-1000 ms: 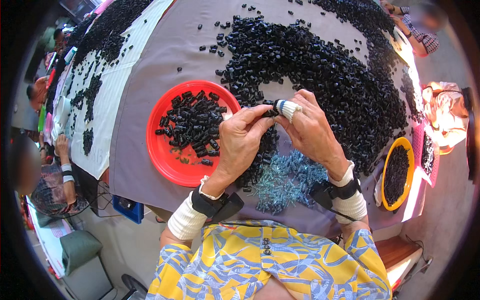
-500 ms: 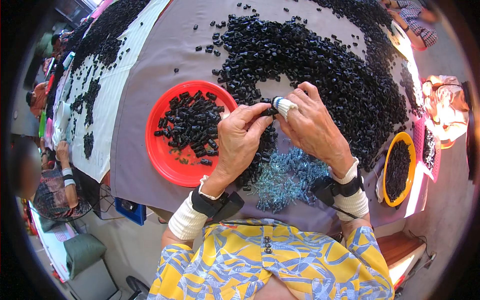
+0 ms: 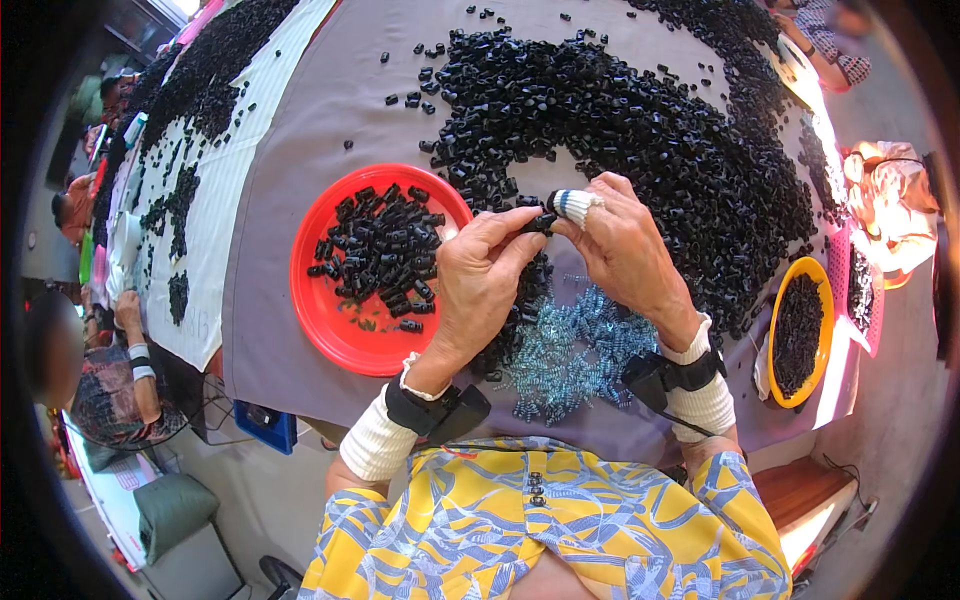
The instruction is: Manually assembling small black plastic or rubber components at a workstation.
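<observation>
Over the grey cloth (image 3: 270,250): one small black part (image 3: 540,223) held

We find the black part just right of the red bowl (image 3: 325,335) and beyond the pale blue coils (image 3: 575,360). The left hand (image 3: 478,285) pinches it narrowly between thumb and index finger; the right hand (image 3: 635,255), wearing a white finger sleeve (image 3: 577,206), is at its right end, though whether these fingers grip it we cannot tell. Compared with half a second ago, the right fingers look slightly more curled, the left pinch little changed. We read the part's long axis as nearly crosswise, pointing toward the right hand
</observation>
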The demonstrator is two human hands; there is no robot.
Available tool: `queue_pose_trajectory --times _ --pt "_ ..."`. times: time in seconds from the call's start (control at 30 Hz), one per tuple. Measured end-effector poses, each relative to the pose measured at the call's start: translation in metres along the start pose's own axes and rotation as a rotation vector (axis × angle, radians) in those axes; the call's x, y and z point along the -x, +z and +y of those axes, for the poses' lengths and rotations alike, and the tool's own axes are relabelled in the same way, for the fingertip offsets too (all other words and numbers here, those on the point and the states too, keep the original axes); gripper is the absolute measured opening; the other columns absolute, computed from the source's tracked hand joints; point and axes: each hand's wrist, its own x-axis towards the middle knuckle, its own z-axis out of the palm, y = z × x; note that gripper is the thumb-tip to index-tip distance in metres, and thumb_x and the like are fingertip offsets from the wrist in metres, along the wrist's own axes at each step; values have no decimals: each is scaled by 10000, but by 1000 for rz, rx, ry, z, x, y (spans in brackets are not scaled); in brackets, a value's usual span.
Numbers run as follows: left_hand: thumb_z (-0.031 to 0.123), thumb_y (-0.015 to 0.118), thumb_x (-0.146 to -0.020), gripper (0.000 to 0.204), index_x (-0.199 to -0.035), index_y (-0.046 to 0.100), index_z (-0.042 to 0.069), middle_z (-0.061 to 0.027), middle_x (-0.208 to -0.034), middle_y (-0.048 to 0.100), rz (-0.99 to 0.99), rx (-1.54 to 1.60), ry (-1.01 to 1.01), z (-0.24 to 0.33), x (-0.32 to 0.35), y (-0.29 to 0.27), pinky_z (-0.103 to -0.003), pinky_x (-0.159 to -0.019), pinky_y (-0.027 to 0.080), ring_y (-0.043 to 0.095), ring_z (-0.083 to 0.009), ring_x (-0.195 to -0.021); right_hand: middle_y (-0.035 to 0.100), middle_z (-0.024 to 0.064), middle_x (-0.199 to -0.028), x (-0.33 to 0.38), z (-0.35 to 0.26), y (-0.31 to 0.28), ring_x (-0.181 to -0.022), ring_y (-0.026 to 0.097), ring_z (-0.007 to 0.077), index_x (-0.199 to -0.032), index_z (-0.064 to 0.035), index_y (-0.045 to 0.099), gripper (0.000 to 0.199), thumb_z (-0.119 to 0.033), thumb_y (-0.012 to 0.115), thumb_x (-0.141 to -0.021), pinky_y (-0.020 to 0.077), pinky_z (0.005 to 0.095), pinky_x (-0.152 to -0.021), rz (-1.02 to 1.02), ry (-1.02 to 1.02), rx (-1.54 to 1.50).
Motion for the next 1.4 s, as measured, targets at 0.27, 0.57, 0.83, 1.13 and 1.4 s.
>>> queue_pose_trajectory --times 0.27,0.57,0.83,1.13,1.4 --pt "21 646 -837 247 -1081 650 -14 -36 -841 641 -41 83 -75 3 1 -1 -197 -647 475 597 -77 -712 580 146 -765 4 -1 12 -767 559 323 -830 7 582 99 -81 621 -806 420 397 -777 134 19 -72" --pt "28 629 -862 249 -1106 637 -24 -54 -866 669 -57 102 -117 3 0 -2 -200 -687 501 619 -83 -751 591 111 -788 0 0 8 -782 573 277 -844 2 602 134 -110 652 -788 408 429 -876 152 -106 113" --pt "20 626 -865 243 -1105 641 -20 -70 -899 677 -49 123 -125 3 1 -4 -212 -709 513 630 -99 -766 587 119 -793 1 -1 10 -788 572 281 -852 13 603 128 -87 649 -786 407 448 -882 129 -135 110" --pt "-3 623 -856 235 -1089 649 -19 -71 -899 677 -43 88 -97 0 1 -3 -214 -707 514 632 -101 -763 588 126 -794 2 2 10 -774 569 288 -863 14 598 128 -75 646 -785 413 439 -863 102 -130 75" --pt "43 626 -872 244 -1101 626 -41 -59 -845 678 -47 239 -183 2 0 -1 -195 -689 513 626 -82 -735 590 103 -761 4 4 11 -729 577 274 -850 -10 604 155 -107 694 -767 411 438 -879 215 -95 26"
